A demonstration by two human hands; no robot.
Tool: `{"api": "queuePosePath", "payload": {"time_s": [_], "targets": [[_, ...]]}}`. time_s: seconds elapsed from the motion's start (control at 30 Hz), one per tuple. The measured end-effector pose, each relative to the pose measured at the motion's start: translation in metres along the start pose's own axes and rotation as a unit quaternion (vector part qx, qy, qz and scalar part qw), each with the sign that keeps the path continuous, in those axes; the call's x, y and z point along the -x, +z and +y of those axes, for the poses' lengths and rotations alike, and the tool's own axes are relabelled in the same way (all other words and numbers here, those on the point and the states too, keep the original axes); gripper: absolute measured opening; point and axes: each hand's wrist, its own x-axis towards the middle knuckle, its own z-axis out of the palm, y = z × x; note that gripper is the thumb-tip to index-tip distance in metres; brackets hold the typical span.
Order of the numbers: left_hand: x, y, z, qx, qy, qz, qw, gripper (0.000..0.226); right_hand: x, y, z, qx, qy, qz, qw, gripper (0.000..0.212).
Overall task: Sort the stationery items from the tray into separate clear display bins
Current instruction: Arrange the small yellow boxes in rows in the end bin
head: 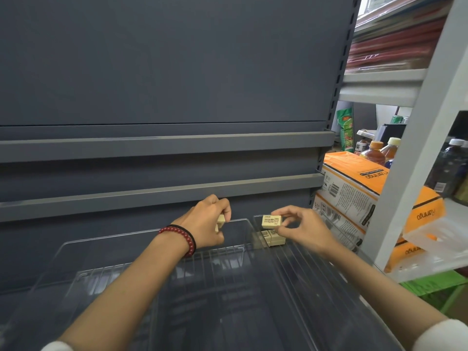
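My right hand [300,228] pinches a small cream eraser [271,221] with printed text, holding it just above two or three like erasers [272,238] stacked at the far end of the right clear bin [314,279]. My left hand [209,220], with a red bead bracelet on the wrist, is closed around more cream erasers [220,222] over the far end of the middle clear bin [152,249]. That middle bin holds nothing visible. The tray is not in view.
Dark grey shelf rails [162,143] and a back panel rise behind the bins. To the right, a white rack post [415,158] fronts orange boxes [354,183], drink bottles [374,150] and a clear plastic lid [435,234].
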Motion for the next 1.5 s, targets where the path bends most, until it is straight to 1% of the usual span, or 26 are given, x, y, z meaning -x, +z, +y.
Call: {"api": "queuePosePath", "payload": {"time_s": [0.13,0.3,0.4,0.5,0.57,0.6,0.67,0.73,0.77,0.83,0.9,1.07,1.13,1.23,1.37,1.4,1.5], "targets": [[0.000,-0.001,-0.001,-0.005,-0.003,0.000,1.000,0.029,0.007,-0.002,0.018,0.038,-0.013,-0.052,0.998,0.033],[0.001,0.002,0.003,-0.015,0.026,-0.003,1.000,0.025,0.012,0.008,0.039,0.117,-0.011,-0.120,0.986,0.030],[0.000,0.002,0.007,-0.024,0.043,-0.007,0.999,0.025,0.014,0.010,0.055,0.168,0.010,-0.118,0.979,0.032],[-0.002,0.002,0.013,-0.032,0.073,-0.004,0.997,0.024,0.017,0.009,0.067,0.211,0.038,-0.115,0.970,0.030],[-0.005,0.002,0.018,-0.040,0.093,0.014,0.995,0.022,0.020,0.009,0.069,0.213,0.051,-0.114,0.969,0.029],[-0.006,0.002,0.021,-0.041,0.099,0.024,0.994,0.021,0.021,0.008,0.070,0.203,0.057,-0.108,0.971,0.032],[-0.008,0.001,0.026,-0.035,0.103,0.038,0.993,0.023,0.021,0.008,0.069,0.183,0.062,-0.105,0.976,0.048],[-0.010,0.001,0.029,-0.032,0.098,0.041,0.994,0.025,0.019,0.007,0.067,0.173,0.045,-0.134,0.975,0.060],[-0.011,0.001,0.030,-0.036,0.093,0.040,0.994,0.027,0.019,0.006,0.067,0.182,0.031,-0.154,0.971,0.060],[-0.012,0.000,0.032,-0.046,0.078,0.031,0.995,0.030,0.017,0.004,0.067,0.222,0.008,-0.180,0.958,0.054],[-0.012,-0.001,0.033,-0.051,0.063,0.012,0.997,0.033,0.016,0.003,0.070,0.257,0.000,-0.180,0.950,0.052],[-0.010,0.002,0.030,-0.054,0.043,-0.028,0.997,0.034,0.013,0.002,0.065,0.286,0.002,-0.182,0.941,0.052],[-0.008,0.001,0.026,-0.057,0.041,-0.025,0.997,0.036,0.010,0.000,0.062,0.290,0.013,-0.197,0.936,0.056],[-0.007,-0.003,0.023,-0.057,0.047,-0.010,0.997,0.031,0.009,-0.006,0.062,0.254,0.027,-0.234,0.938,0.065],[-0.006,-0.006,0.019,-0.036,0.058,0.010,0.998,0.028,0.011,-0.009,0.064,0.267,0.035,-0.227,0.936,0.045],[-0.006,-0.006,0.018,-0.033,0.066,0.013,0.997,0.028,0.012,-0.008,0.065,0.272,0.046,-0.220,0.936,0.043],[-0.005,-0.007,0.017,-0.036,0.082,0.021,0.996,0.027,0.012,-0.002,0.063,0.281,0.064,-0.218,0.933,0.050]]}}
